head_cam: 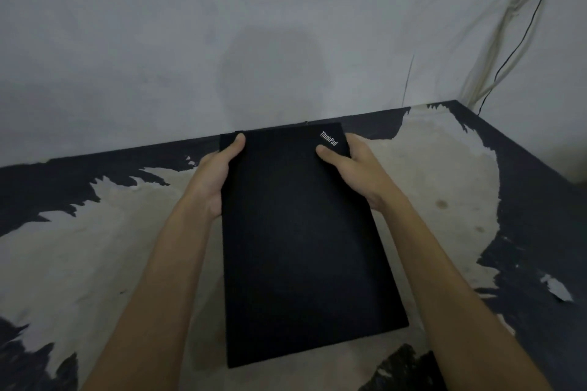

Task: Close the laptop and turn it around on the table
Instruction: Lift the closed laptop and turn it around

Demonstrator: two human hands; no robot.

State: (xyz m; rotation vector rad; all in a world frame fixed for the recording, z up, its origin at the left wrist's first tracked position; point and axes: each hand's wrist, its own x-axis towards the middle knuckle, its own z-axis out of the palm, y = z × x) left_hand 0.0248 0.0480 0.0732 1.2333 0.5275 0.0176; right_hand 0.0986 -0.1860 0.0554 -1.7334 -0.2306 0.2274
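A black laptop [305, 247] with its lid closed lies lengthwise in the middle of the table, one short end toward me and the other near the wall. A small logo sits at its far right corner. My left hand [219, 171] grips the laptop's left long edge near the far end, thumb on the lid. My right hand [352, 165] grips the right long edge opposite, thumb resting on the lid beside the logo. I cannot tell whether the laptop rests flat on the table or is slightly lifted.
The table [111, 247] has a worn top, pale patches showing through peeling black coating. A grey wall [222, 41] stands right behind it and another on the right. Cables [508, 51] hang down in the far right corner.
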